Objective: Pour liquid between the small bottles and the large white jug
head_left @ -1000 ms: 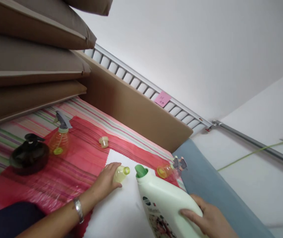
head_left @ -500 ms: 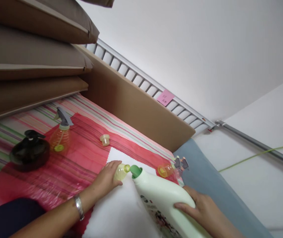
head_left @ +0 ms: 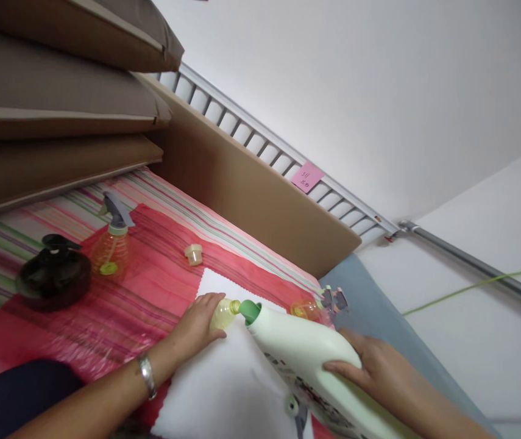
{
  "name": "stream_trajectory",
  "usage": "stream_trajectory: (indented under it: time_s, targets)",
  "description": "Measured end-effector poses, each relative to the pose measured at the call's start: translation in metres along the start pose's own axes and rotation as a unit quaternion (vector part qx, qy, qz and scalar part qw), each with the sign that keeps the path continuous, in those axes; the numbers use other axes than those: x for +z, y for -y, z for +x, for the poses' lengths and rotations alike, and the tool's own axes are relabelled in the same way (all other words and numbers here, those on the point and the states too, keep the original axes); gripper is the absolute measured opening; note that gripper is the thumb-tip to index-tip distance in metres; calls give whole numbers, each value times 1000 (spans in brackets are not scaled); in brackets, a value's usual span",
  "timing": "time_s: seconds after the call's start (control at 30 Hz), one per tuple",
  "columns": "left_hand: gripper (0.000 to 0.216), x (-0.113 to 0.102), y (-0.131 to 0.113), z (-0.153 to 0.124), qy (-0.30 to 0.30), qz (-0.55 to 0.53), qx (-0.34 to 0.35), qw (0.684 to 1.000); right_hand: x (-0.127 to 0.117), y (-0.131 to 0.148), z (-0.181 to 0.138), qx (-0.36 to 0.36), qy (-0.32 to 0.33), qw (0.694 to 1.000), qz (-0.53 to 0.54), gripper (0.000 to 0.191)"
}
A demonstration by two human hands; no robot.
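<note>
My left hand (head_left: pixel 203 317) is wrapped round a small clear yellowish bottle (head_left: pixel 224 314), its open neck turned toward the right. My right hand (head_left: pixel 363 366) grips a large pale green detergent jug (head_left: pixel 303 341) by its handle. The jug is tilted, and its green spout (head_left: pixel 250 311) meets the mouth of the small bottle. Both are above a white cloth (head_left: pixel 223 378) with a scalloped edge. A grey spray head (head_left: pixel 297 414) lies on the cloth, partly hidden by the jug. Whether liquid is flowing cannot be made out.
A translucent cap (head_left: pixel 194 254), an orange spray bottle (head_left: pixel 110 247) and a dark round pump bottle (head_left: pixel 53 274) stand on the red sheet (head_left: pixel 150 292). Another spray bottle (head_left: pixel 308 310) lies at the right. Behind are stacked cushions (head_left: pixel 59 91), a brown board (head_left: pixel 251 189) and a radiator (head_left: pixel 255 143).
The jug has shifted slightly right and tips further over, its body more level. A grey spray head on the cloth now shows beside it. The left hand keeps its hold.
</note>
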State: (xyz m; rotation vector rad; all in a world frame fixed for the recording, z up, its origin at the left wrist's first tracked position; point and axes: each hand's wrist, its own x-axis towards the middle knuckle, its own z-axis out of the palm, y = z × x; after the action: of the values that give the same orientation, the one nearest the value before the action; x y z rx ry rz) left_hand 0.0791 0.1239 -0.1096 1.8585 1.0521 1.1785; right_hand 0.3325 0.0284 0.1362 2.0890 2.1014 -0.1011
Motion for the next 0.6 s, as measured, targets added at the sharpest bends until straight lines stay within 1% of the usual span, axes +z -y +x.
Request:
stream_trajectory:
  time_s: [0.13,0.27,0.37,0.6]
  targets:
    - [74,0,-1,0,-3,1,3,1000,-3,0,1,3,11,1000,-12,37]
    - [76,0,-1,0,15,18,6,1000,-9,4,1,-3,22,999,-36,39]
    - [77,0,0,0,19,24,7,1000,-12,7,1,-4,11,998,-54,39]
    - [76,-2,-2,-1,22,16,10,1000,-15,10,2,-18,-6,998,-54,37]
